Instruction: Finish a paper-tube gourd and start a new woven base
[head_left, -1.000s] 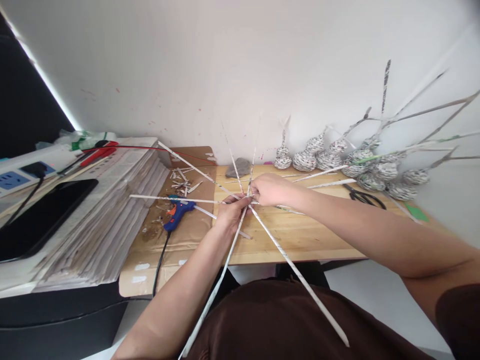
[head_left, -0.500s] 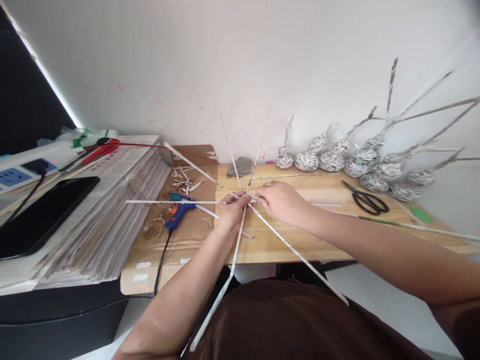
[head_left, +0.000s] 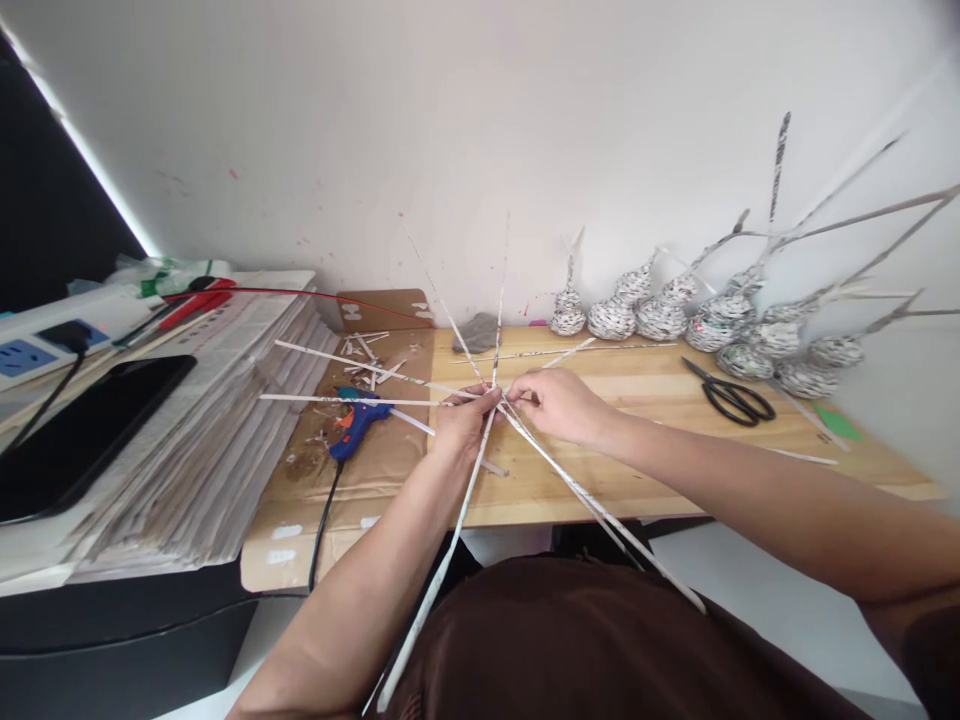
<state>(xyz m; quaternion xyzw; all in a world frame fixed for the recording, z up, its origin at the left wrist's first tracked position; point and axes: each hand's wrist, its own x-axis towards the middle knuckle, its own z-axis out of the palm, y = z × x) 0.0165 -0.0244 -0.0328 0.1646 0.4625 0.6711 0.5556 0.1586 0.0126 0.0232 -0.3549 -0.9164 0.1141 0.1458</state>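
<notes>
Several thin rolled newspaper strips (head_left: 555,464) fan out like spokes from a crossing point over the wooden board. My left hand (head_left: 466,418) is closed around that crossing, its thumb pressing on top. Just right of the centre, my right hand (head_left: 555,402) pinches a paper strip with thumb and fingertips. Two strips point left, two rise toward the wall, and others run down toward my lap. One pale strip end shows behind my right hand. The exact crossing is partly hidden by the fingers.
A blue glue gun (head_left: 361,420) lies on cardboard among paper scraps (head_left: 371,362). Black scissors (head_left: 731,395) rest on the wooden board (head_left: 637,480). Woven paper gourds (head_left: 660,318) line the wall. A newspaper stack (head_left: 225,470) bears a phone (head_left: 97,430) at left; a grey cloth-like lump (head_left: 477,333) sits behind.
A strip that stretched right under my right arm now slants down toward my lap beside another. The upper spokes have tilted left, and the upper-left spoke has dropped lower.
</notes>
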